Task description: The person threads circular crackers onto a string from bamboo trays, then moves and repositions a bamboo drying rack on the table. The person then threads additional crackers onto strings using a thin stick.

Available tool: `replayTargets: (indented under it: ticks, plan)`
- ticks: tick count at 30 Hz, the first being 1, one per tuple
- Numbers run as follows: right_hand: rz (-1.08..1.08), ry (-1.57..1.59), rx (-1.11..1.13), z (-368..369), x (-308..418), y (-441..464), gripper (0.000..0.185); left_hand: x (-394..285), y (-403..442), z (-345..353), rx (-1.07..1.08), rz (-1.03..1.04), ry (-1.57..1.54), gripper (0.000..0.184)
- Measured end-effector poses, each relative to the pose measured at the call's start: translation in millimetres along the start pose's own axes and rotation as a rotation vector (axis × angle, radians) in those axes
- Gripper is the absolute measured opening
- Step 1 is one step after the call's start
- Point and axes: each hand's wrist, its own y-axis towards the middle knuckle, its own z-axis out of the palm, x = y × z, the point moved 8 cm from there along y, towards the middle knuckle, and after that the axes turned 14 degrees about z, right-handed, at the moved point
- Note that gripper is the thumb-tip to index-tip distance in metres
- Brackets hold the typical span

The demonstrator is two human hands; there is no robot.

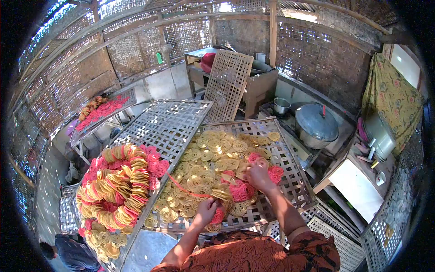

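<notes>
My left hand (207, 211) is closed on a thin red strip (188, 192), which runs up and left across the crackers. Coiled yellow crackers (199, 183) cover much of a woven bamboo tray (297, 181) in front of me. Just right of my left hand lies a small bunch of yellow crackers; whether they are on the strip I cannot tell. Red crackers (241, 191) lie in a heap between my hands. My right hand (259, 177) reaches down into the crackers, fingers curled together; what they grip is hidden.
Strung yellow and red crackers (120, 186) are piled on another woven tray (158, 124) at left. A lidded pot (316, 126) and a smaller pot (282, 105) stand at right. A lattice panel (228, 84) leans behind. A person (74, 251) is at lower left.
</notes>
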Motion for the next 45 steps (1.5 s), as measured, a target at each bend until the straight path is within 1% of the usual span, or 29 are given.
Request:
replayTargets:
  ticks: [1, 2, 3, 5, 7, 8, 11, 14, 17, 19, 20, 22, 23, 25, 28, 29, 30, 31, 32, 34, 35, 36, 37, 39, 40, 42, 43, 45]
  plan:
    - [0.067, -0.053, 0.095, 7.1, -5.6, 2.5, 0.037, 5.9, -2.7, -1.7, 0.029, -0.018, 0.06, 0.023]
    - [0.106, 0.291, -0.04, -9.6, -12.6, -0.7, 0.028, 14.5, -4.8, -4.0, 0.056, -0.037, 0.118, 0.023]
    - [0.066, 0.248, -0.094, -13.9, -9.4, -0.8, 0.025, 21.2, -6.4, -4.6, 0.083, -0.057, 0.173, 0.023]
    - [-0.005, 0.166, -0.197, -23.5, -1.7, -7.3, 0.02, 10.1, -5.5, -3.0, 0.043, -0.045, 0.123, 0.024]
    - [-0.09, 0.072, -0.166, -21.9, 6.9, -14.3, 0.023, 10.4, -6.1, -2.0, 0.017, -0.048, 0.082, 0.024]
    - [-0.134, 0.027, -0.156, -21.3, 11.2, -14.8, 0.024, 6.6, -4.9, -1.8, 0.027, -0.043, 0.126, 0.024]
    - [-0.086, 0.122, -0.254, -23.1, -0.9, -6.8, 0.024, 1.3, -1.6, -4.2, 0.047, -0.04, 0.239, 0.025]
    - [0.014, 0.276, -0.501, -47.4, -19.4, -5.7, 0.025, 6.9, -2.4, -3.5, 0.08, -0.075, 0.265, 0.025]
    - [0.173, 0.729, -0.312, -42.3, -41.5, 6.5, 0.025, 0.2, 1.4, -0.6, 0.099, -0.091, 0.24, 0.026]
    - [0.177, 0.785, -0.264, -47.3, -34.9, 3.8, 0.025, 3.9, 0.8, -0.2, 0.093, -0.111, 0.234, 0.026]
    - [0.179, 0.812, -0.24, -50.9, -30.2, 1.2, 0.025, 0.6, 2.0, -0.2, 0.083, -0.082, 0.253, 0.026]
    - [0.195, 0.794, -0.237, -54.3, -26.0, -0.5, 0.025, -11.4, 5.9, -0.5, 0.065, -0.022, 0.289, 0.026]
    - [0.202, 0.785, -0.234, -55.5, -23.5, -1.3, 0.025, -12.4, 6.4, 0.4, 0.086, -0.085, 0.257, 0.026]
    - [0.114, 0.714, -0.347, -69.4, -11.0, -7.4, 0.024, -15.0, 6.8, 1.4, 0.124, -0.212, 0.191, 0.026]
    - [-0.023, 0.571, -0.519, -88.5, 8.8, -15.8, 0.021, -14.9, 7.7, -0.1, 0.101, -0.165, 0.16, 0.027]
    - [-0.069, 0.517, -0.574, -93.3, 15.6, -18.2, 0.02, -1.6, 5.4, -1.7, 0.06, -0.134, 0.092, 0.027]
    - [-0.074, 0.536, -0.559, -93.3, 18.9, -16.2, 0.019, 23.0, 1.0, -3.1, 0.018, -0.102, 0.023, 0.027]
    - [-0.079, 0.554, -0.543, -92.8, 22.2, -14.0, 0.017, 17.1, 4.0, -4.4, -0.024, -0.071, -0.045, 0.026]
    - [-0.083, 0.574, -0.526, -92.0, 24.8, -12.4, 0.016, 13.4, 3.1, -6.2, -0.041, -0.081, -0.048, 0.026]
    - [-0.229, 0.487, -0.199, -73.8, 46.7, -2.6, 0.015, 4.4, 3.2, -11.4, -0.08, -0.098, -0.051, 0.025]
    - [-0.301, 0.439, -0.036, -62.8, 56.8, -0.6, 0.015, 4.5, 4.3, -15.8, -0.064, -0.104, 0.066, 0.024]
    - [-0.243, 0.557, 0.29, -39.5, 60.1, 1.6, 0.015, 5.0, 4.4, -20.4, -0.046, -0.112, 0.182, 0.024]
    - [-0.254, 0.432, 0.136, -40.1, 57.9, 7.7, 0.016, 5.2, 3.9, -23.9, -0.025, -0.123, 0.298, 0.024]
    - [-0.268, 0.177, -0.171, -29.4, 47.9, 27.5, 0.02, 2.4, 2.7, -24.2, -0.084, -0.209, 0.105, 0.025]
    - [-0.261, -0.131, -0.346, -14.3, 41.2, 30.6, 0.026, 2.5, 1.8, -23.7, -0.113, -0.249, 0.009, 0.025]
    - [-0.307, -0.079, -0.353, -5.0, 34.8, 28.9, 0.025, 29.5, -6.1, -22.3, -0.072, -0.245, -0.041, 0.026]
    - [-0.334, -0.052, -0.359, -9.5, 40.6, 29.3, 0.025, 28.1, -3.9, -22.9, -0.054, -0.24, -0.064, 0.026]
    - [-0.115, 0.202, -0.21, -15.7, 27.7, 43.5, 0.021, 22.0, -1.8, -23.8, -0.04, -0.216, -0.039, 0.027]
